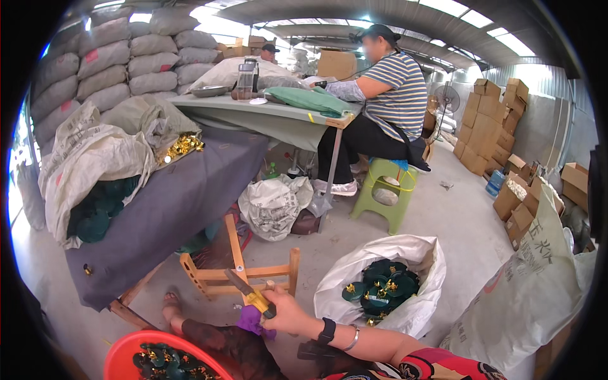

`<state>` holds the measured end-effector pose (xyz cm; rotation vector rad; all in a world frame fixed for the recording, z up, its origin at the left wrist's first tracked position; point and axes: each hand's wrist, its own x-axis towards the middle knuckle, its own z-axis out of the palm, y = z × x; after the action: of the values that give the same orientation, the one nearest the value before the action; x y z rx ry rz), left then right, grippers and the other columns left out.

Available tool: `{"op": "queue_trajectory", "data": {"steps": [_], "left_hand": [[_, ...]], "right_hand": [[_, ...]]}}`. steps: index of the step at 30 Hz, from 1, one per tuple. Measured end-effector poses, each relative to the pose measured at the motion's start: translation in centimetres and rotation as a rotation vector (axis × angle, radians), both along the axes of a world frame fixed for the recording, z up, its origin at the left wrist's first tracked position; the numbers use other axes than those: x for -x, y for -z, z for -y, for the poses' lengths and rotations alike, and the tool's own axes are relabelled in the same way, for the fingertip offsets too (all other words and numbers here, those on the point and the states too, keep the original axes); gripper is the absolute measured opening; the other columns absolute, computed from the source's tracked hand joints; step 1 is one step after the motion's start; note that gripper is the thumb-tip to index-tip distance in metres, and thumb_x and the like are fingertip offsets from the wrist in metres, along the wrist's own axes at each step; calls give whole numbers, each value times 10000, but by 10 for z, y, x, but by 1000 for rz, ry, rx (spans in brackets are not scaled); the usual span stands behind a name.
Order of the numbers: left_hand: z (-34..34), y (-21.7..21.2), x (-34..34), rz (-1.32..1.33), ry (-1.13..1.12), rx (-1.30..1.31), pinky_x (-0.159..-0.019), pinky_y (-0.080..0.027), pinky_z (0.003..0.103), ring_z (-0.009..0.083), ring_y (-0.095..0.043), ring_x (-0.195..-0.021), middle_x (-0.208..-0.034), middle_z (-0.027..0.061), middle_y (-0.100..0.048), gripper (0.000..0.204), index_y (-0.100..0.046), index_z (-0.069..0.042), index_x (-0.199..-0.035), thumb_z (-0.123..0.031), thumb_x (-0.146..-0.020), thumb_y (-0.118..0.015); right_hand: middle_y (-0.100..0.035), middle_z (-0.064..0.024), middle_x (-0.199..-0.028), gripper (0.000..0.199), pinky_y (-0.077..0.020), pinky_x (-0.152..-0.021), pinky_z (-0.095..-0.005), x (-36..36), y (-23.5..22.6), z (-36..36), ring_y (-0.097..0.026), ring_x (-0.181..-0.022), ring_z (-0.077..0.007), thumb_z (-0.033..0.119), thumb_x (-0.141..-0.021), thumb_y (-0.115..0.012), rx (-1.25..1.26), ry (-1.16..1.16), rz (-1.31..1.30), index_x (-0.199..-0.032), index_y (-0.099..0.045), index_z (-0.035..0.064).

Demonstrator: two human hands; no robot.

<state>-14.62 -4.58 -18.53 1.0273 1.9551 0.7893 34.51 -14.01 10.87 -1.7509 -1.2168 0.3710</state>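
Observation:
My right hand (285, 311) reaches in from the lower right, with a dark watch and a bracelet on the wrist. Its fingers are closed around the yellow-and-black handle of a knife-like tool (254, 297), whose flat brownish-grey blade points up and left. Just under the hand hangs a crumpled purple cloth-like piece (253, 322); whether the fingers grip it too is unclear. Beyond the blade stands a wooden stool frame (250, 272). A red basin (118, 351) with dark green discs and gold bits sits at the lower left. My left hand is out of the picture.
An open white sack (430, 253) holding green discs lies right of my hand. A tall woven sack (519, 304) stands farther right. A dark-covered table (190, 190) bears sacks and gold pieces. Across, a person in stripes sits on a green stool (386, 190) at another table.

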Motion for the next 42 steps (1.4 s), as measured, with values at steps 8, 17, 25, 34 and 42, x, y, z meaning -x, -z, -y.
{"op": "queue_trajectory", "data": {"steps": [8, 17, 25, 34, 42], "left_hand": [[14, 17, -7, 6, 37, 36, -771, -489, 349, 323, -621, -882, -1010, 186, -655, 384, -572, 31, -1139, -172, -816, -611], [22, 20, -8, -7, 66, 34, -764, -491, 349, 320, -622, -872, -997, 183, -657, 383, -572, 29, -1138, -169, -812, -614], [36, 18, -3, -28, 93, 37, -759, -493, 349, 317, -623, -863, -986, 181, -659, 383, -571, 27, -1136, -166, -809, -617], [43, 10, -4, -48, 125, 18, -752, -495, 349, 314, -625, -852, -973, 179, -661, 383, -571, 25, -1135, -164, -805, -620], [46, -5, -3, -80, 150, -12, -746, -496, 349, 311, -626, -843, -962, 177, -663, 383, -570, 24, -1133, -161, -802, -623]], "right_hand": [[-482, -152, -956, 635, -436, -804, -350, -13, 18, 1, -521, -900, -286, 161, -566, -761, 49, 18, 10, -1135, -550, -25], [-485, -172, -973, 662, -430, -826, -353, -10, 11, -1, -511, -925, -305, 178, -564, -769, 135, 11, 40, -1145, -541, -42], [-456, -225, -980, 502, -444, -822, -393, -7, 13, -2, -511, -928, -383, 102, -559, -682, 77, 30, 22, -1016, -537, -47], [-461, -228, -1012, 503, -438, -845, -394, -6, 6, -2, -501, -966, -383, 110, -557, -685, 125, 22, 22, -1009, -536, -53], [-472, -224, -1000, 520, -438, -842, -398, -3, -1, 0, -508, -958, -385, 106, -556, -684, 121, 21, 7, -1033, -544, -44]]}}
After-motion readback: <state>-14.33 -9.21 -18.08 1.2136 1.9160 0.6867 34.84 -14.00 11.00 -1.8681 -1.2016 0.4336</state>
